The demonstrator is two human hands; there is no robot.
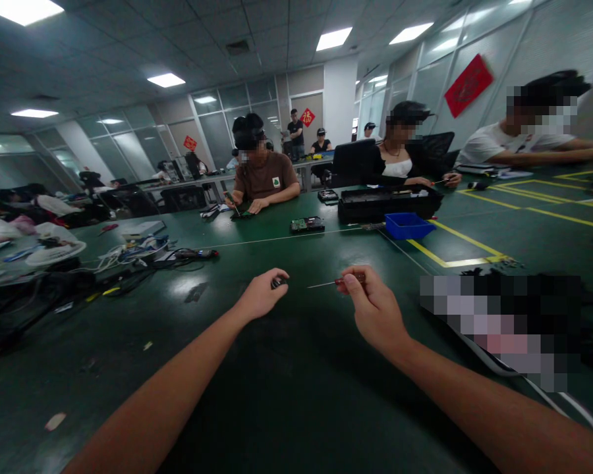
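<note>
Green covers the big bench (296, 368) in front of us, with yellow tape lines on its right side. Across it sits a long black case (388, 203), and just in front of that is a small blue tray (408, 225). A little circuit board (307, 224) lies near the middle. A person in a brown shirt (263, 179) sits behind it. Our left hand (261, 295) is closed tight around a small dark part (278, 283) that we cannot make out. Our right hand (373, 306) pinches a thin screwdriver (333, 284) by its handle. Its metal tip points left at the dark part, close to it. Both hands are held just above the bench.
</note>
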